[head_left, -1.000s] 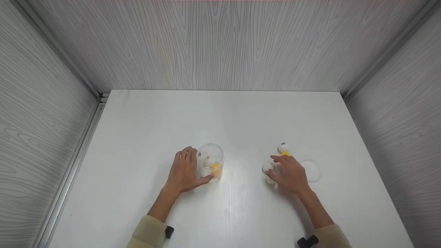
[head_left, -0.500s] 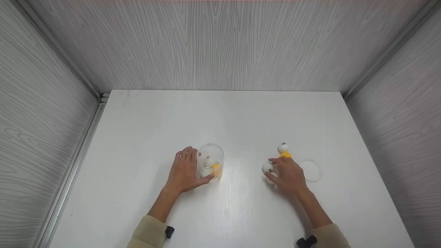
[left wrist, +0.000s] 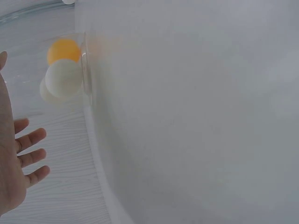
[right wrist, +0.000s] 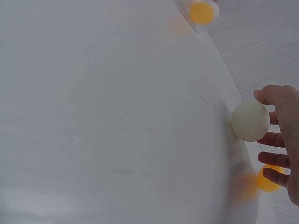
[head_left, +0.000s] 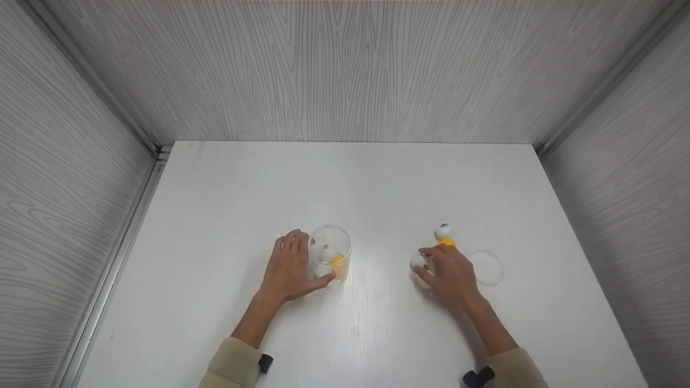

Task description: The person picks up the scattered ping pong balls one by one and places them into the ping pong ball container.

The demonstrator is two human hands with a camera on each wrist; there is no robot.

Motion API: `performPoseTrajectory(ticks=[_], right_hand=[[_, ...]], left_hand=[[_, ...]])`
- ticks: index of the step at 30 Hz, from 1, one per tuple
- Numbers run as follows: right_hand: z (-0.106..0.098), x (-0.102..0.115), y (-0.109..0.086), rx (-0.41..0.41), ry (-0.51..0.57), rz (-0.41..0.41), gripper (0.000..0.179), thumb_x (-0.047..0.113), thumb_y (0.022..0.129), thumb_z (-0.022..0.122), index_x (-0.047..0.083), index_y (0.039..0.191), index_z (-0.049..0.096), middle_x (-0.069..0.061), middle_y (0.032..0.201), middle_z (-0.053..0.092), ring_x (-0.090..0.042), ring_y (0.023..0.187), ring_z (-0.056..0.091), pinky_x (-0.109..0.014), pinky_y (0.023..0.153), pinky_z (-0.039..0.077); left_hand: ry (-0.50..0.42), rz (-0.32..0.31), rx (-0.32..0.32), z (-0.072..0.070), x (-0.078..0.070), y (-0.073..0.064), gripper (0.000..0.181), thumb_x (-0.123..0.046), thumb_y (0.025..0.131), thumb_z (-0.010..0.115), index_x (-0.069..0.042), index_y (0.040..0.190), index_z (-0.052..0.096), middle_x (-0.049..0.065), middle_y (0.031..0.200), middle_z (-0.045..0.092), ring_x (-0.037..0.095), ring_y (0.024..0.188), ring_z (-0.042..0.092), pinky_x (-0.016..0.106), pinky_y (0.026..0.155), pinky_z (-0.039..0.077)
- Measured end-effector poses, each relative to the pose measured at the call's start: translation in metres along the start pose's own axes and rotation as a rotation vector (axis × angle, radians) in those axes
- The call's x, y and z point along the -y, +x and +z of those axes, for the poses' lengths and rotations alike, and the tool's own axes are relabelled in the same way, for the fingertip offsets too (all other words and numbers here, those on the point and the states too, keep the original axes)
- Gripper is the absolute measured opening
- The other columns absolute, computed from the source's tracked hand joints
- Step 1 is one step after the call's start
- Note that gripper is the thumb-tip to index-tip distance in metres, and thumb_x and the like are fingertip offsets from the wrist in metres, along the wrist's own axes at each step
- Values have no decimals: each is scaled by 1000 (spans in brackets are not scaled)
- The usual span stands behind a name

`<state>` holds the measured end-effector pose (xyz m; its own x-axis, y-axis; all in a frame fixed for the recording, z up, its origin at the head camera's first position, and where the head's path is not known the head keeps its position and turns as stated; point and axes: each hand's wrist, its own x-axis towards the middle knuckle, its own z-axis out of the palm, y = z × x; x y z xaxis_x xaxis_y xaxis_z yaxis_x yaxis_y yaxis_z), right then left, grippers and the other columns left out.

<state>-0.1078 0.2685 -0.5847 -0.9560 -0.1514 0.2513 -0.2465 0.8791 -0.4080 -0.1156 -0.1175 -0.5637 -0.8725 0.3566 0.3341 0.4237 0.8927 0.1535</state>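
Observation:
My left hand curves round the left side of a clear plastic jar, thumb across its front. Inside are white table tennis balls and an orange one, also visible through the wall in the left wrist view. My right hand pinches a white table tennis ball between thumb and index finger, low over the table. Another white ball lies right beside it. In the right wrist view an orange ball sits behind the lower fingers, partly covered.
Beyond the right hand, a white ball with a dark mark lies against the orange ball. A round translucent lid lies flat to that hand's right. Grey wood-grain panels enclose the white table at the back and sides.
My right thumb and index finger have closed in on the white ball, with the hand shifting slightly left. The left hand and the jar have stayed in place.

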Motion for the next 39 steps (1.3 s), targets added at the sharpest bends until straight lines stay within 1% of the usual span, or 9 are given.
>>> performPoseTrajectory(ticks=[7, 14, 22, 32, 39], right_hand=[[1, -1, 2, -2, -7, 0, 32, 35, 89, 81, 18, 116, 78, -3, 108, 78, -23, 92, 69, -42, 77, 57], [0, -4, 6, 4, 16, -13, 30, 30, 87, 83, 18, 114, 79, -2, 101, 78, -20, 88, 72, -39, 73, 58], [0, -4, 8, -14, 36, -26, 27, 31, 86, 84, 16, 109, 81, -2, 102, 79, -21, 89, 73, -39, 73, 59], [0, -4, 10, -106, 45, -86, 27, 29, 83, 87, 16, 107, 81, -2, 103, 80, -24, 94, 74, -42, 75, 60], [-3, -3, 12, -145, 69, -144, 27, 28, 83, 88, 16, 105, 81, -3, 102, 79, -25, 96, 74, -42, 76, 60]], left_hand=[[-1, -1, 4, -1, -1, 1, 87, -74, 79, 70, -2, 124, 56, 16, 123, 65, 33, 125, 60, 48, 106, 51], [15, 19, -34, 1, 2, 0, 86, -77, 77, 69, -4, 121, 56, 15, 119, 66, 32, 123, 62, 47, 103, 51], [24, 22, -29, 1, 1, 0, 87, -77, 78, 69, -3, 122, 57, 15, 120, 66, 32, 123, 62, 47, 103, 52], [10, 11, -17, 0, 0, 0, 85, -75, 79, 70, -3, 122, 57, 15, 120, 66, 32, 124, 61, 47, 104, 52], [7, 5, -12, 0, 0, 0, 86, -76, 78, 70, -3, 122, 56, 15, 121, 65, 32, 124, 61, 47, 105, 51]])
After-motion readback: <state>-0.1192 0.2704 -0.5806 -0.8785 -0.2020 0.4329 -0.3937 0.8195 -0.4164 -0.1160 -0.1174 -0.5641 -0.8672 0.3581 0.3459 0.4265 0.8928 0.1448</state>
